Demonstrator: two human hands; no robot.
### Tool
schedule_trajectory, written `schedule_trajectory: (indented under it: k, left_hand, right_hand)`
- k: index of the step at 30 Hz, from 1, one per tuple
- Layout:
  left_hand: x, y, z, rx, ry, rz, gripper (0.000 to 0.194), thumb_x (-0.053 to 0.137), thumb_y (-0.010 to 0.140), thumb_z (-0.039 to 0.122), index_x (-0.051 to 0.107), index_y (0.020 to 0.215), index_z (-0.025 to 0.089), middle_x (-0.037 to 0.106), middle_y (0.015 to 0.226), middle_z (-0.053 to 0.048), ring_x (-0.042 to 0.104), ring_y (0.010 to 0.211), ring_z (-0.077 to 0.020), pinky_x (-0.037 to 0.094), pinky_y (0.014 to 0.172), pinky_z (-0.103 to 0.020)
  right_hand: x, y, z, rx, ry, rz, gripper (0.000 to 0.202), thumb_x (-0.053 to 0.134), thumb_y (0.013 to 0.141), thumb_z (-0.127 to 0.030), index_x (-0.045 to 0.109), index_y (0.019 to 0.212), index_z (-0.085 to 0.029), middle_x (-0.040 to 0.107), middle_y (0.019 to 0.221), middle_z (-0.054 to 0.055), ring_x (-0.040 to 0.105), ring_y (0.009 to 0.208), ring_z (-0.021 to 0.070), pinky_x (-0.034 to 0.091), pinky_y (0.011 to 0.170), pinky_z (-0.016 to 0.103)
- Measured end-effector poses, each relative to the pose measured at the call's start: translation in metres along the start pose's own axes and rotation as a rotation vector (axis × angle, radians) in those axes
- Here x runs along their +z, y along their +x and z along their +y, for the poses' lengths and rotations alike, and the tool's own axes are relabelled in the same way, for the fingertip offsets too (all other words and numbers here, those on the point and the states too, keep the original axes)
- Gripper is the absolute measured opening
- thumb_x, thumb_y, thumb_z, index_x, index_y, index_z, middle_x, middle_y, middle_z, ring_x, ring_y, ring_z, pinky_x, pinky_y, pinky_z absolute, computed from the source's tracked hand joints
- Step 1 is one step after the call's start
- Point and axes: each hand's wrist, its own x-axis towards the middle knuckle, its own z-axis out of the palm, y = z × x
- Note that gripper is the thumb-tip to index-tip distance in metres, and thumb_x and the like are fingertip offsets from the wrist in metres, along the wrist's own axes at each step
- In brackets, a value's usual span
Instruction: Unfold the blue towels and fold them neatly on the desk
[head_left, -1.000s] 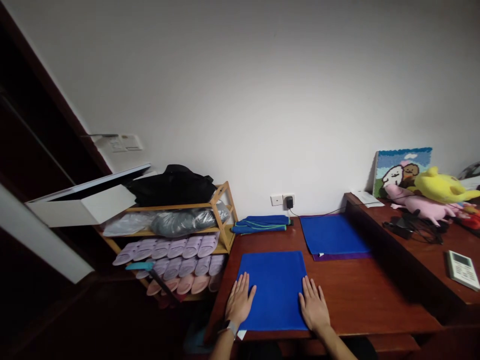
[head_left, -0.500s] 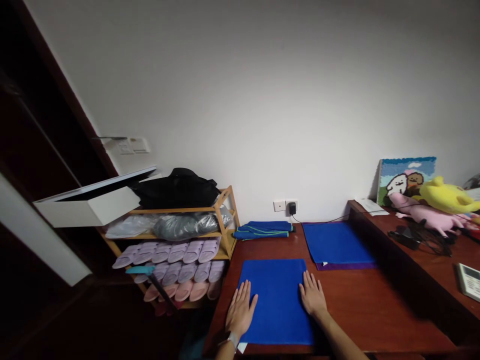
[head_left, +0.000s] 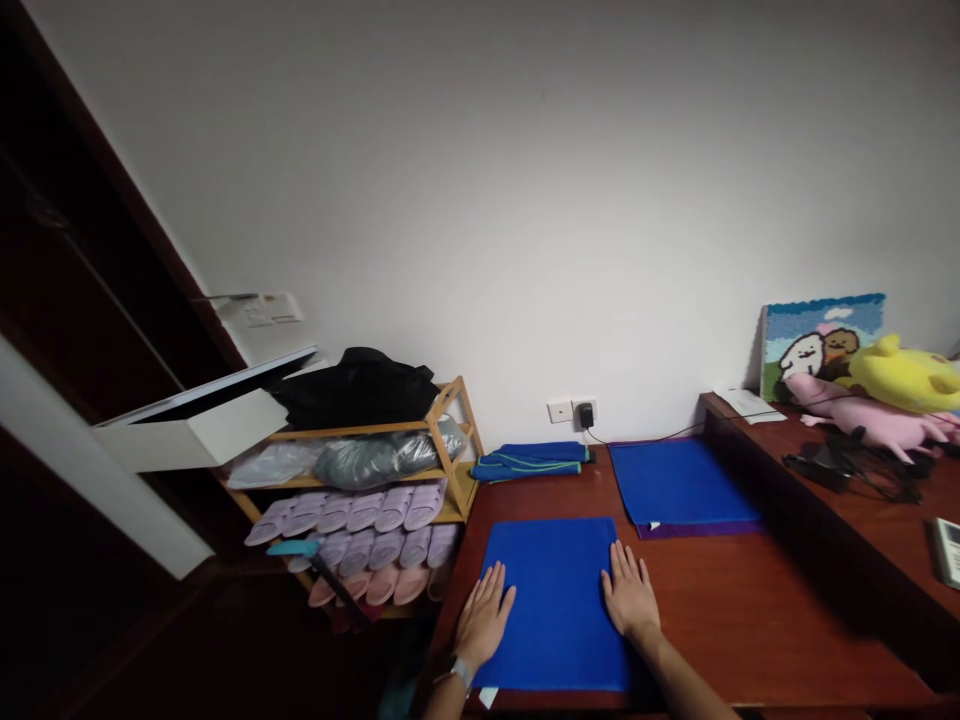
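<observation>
A blue towel (head_left: 555, 605) lies spread flat on the reddish-brown wooden table (head_left: 720, 610), with a small white tag at its near left corner. My left hand (head_left: 484, 618) rests flat on the towel's left edge, fingers stretched out. On the opposite edge my right hand (head_left: 628, 592) lies palm down, fingers extended and slightly apart. Farther back to the right, a second blue towel (head_left: 679, 482) lies over a purple one (head_left: 712, 529). Against the wall is a folded dark blue cloth (head_left: 529, 461) with green edging.
On the left stands a wooden shoe rack (head_left: 450, 455) with several slippers (head_left: 390, 510), a black bag (head_left: 360, 390) and a white box (head_left: 232, 425). A raised ledge at the right holds plush toys (head_left: 862, 420), cables and a dog picture (head_left: 825, 340). A black plug (head_left: 586, 414) sits in the wall socket.
The camera view has tilted slightly, shifting the surroundings. Both hands stay flat on the towel's side edges, and the towel looks unchanged.
</observation>
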Motion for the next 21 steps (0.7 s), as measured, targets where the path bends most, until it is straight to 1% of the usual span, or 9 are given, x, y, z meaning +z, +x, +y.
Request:
schedule_trajectory:
  k: [3,5,8,11,13,14,15,17,21]
  left_hand:
    - [-0.013,0.011,0.004,0.038,0.015,0.006,0.071,0.019,0.104,0.063,0.037,0.158,0.021,0.038,0.163,-0.007,0.035,0.151,-0.0248,0.03,0.125,-0.046]
    - [-0.017,0.018,0.025,0.113,0.022,0.046,0.07,0.02,0.104,0.062,0.037,0.158,0.021,0.039,0.163,-0.007,0.033,0.152,-0.0255,0.027,0.126,-0.048]
    - [-0.009,0.028,0.083,0.278,-0.025,0.053,0.066,0.02,0.105,0.057,0.027,0.161,0.024,0.032,0.166,-0.004,0.027,0.154,-0.0248,0.026,0.127,-0.048]
    - [0.012,0.034,0.149,0.4,-0.109,0.025,0.064,0.017,0.106,0.052,0.015,0.164,0.025,0.024,0.169,-0.001,0.022,0.156,-0.0221,0.025,0.128,-0.045]
    - [0.025,0.035,0.176,0.417,-0.145,0.016,0.061,0.013,0.107,0.048,0.01,0.164,0.026,0.022,0.169,0.0,0.02,0.156,-0.0199,0.023,0.128,-0.044]
    - [0.03,0.036,0.182,0.418,-0.154,0.015,0.06,0.012,0.107,0.047,0.009,0.164,0.027,0.022,0.169,0.001,0.019,0.157,-0.0193,0.022,0.129,-0.044]
    - [0.032,0.036,0.183,0.419,-0.158,0.012,0.06,0.012,0.107,0.047,0.009,0.164,0.027,0.022,0.169,0.001,0.019,0.157,-0.0191,0.021,0.129,-0.044]
    - [0.031,0.036,0.167,0.403,-0.152,0.001,0.061,0.013,0.107,0.05,0.011,0.164,0.027,0.022,0.17,0.0,0.018,0.157,-0.0196,0.02,0.129,-0.045]
    - [0.011,0.032,0.094,0.207,-0.092,-0.031,0.07,0.016,0.105,0.059,0.02,0.163,0.021,0.022,0.169,-0.006,0.019,0.156,-0.0229,0.02,0.128,-0.047]
  right_hand:
    - [0.002,0.001,0.0,-0.009,0.016,0.021,0.072,0.012,0.1,-0.05,0.018,0.162,-0.013,0.015,0.17,0.002,0.01,0.158,0.0218,0.006,0.129,0.045]
    - [0.003,0.002,0.0,-0.006,0.022,0.033,0.072,0.014,0.1,-0.05,0.021,0.161,-0.014,0.017,0.169,0.003,0.011,0.158,0.0224,0.006,0.129,0.045]
    - [0.006,0.003,0.001,-0.006,0.01,0.038,0.072,0.016,0.099,-0.049,0.021,0.161,-0.013,0.017,0.169,0.003,0.011,0.158,0.0227,0.007,0.128,0.046]
    - [0.01,0.003,0.004,-0.034,-0.024,0.023,0.071,0.016,0.099,-0.047,0.022,0.161,-0.014,0.016,0.169,0.002,0.01,0.158,0.023,0.006,0.128,0.046]
    - [0.011,0.003,0.006,-0.05,-0.053,0.014,0.069,0.017,0.099,-0.044,0.024,0.161,-0.014,0.016,0.169,0.002,0.009,0.158,0.0233,0.005,0.128,0.047]
    - [0.012,0.003,0.006,-0.055,-0.066,0.011,0.069,0.017,0.099,-0.043,0.025,0.161,-0.014,0.016,0.169,0.002,0.009,0.158,0.0236,0.006,0.128,0.047]
    - [0.012,0.003,0.007,-0.055,-0.074,0.009,0.069,0.017,0.099,-0.043,0.025,0.161,-0.014,0.016,0.169,0.002,0.009,0.158,0.0239,0.006,0.128,0.047]
    - [0.011,0.003,0.006,-0.045,-0.077,0.008,0.07,0.016,0.099,-0.045,0.023,0.161,-0.013,0.016,0.169,0.003,0.01,0.158,0.0243,0.008,0.128,0.047]
    - [0.007,0.002,0.004,-0.016,-0.071,0.012,0.072,0.013,0.1,-0.049,0.017,0.162,-0.011,0.015,0.17,0.002,0.01,0.158,0.0228,0.008,0.128,0.045]
